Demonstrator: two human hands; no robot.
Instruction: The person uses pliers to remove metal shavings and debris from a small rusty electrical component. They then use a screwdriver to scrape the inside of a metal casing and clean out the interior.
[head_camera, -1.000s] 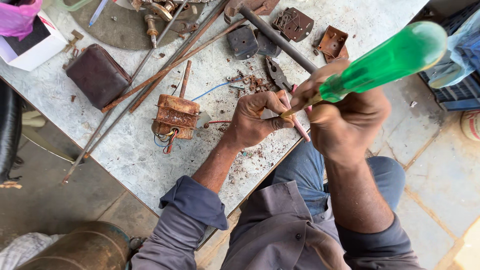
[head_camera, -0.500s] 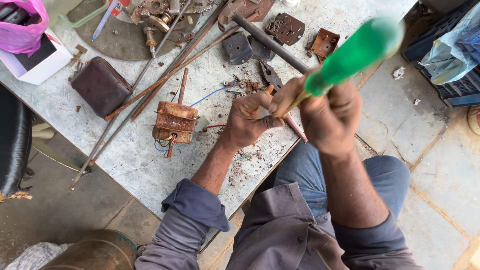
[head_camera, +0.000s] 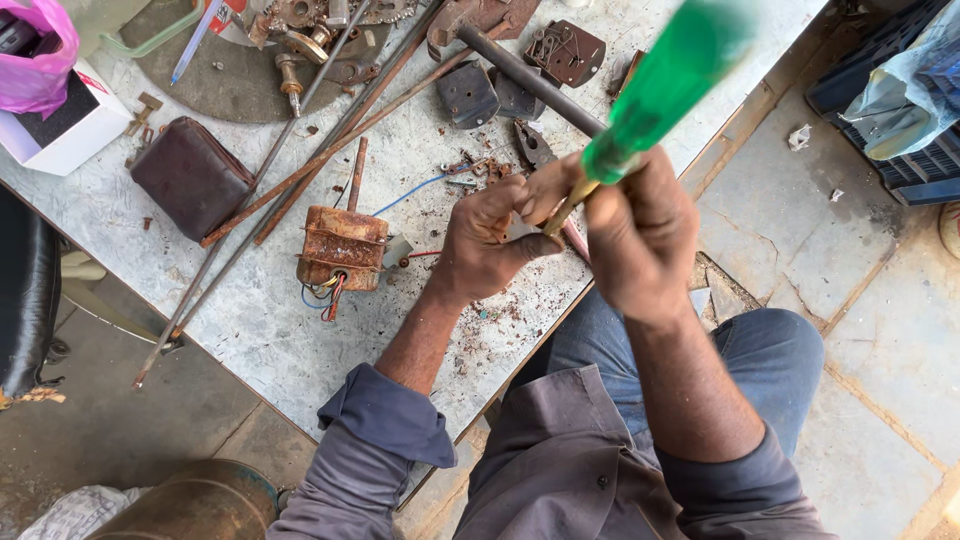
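My right hand (head_camera: 635, 235) grips a screwdriver with a long green handle (head_camera: 665, 85), the handle pointing up towards the camera and blurred. Its brass-coloured shaft (head_camera: 566, 208) runs down between my two hands. My left hand (head_camera: 490, 240) is closed around a small part at the shaft's tip, just above the table edge; the part itself is hidden by my fingers. A rusty wound coil block (head_camera: 342, 248) with coloured wires lies on the worktop (head_camera: 250, 330) left of my left hand.
Long rusty rods (head_camera: 300, 180), a dark metal bar (head_camera: 530, 80), pliers (head_camera: 535, 150), rusty metal plates (head_camera: 565, 50) and a brown pouch (head_camera: 190, 178) lie on the worktop. A white box (head_camera: 60, 135) with a pink bag (head_camera: 35, 60) sits far left. Blue crates (head_camera: 890, 110) stand on the floor right.
Both hands have moved left and slightly up over the table edge, and the green handle now tilts more upright. The grip on screwdriver and small part is unchanged.
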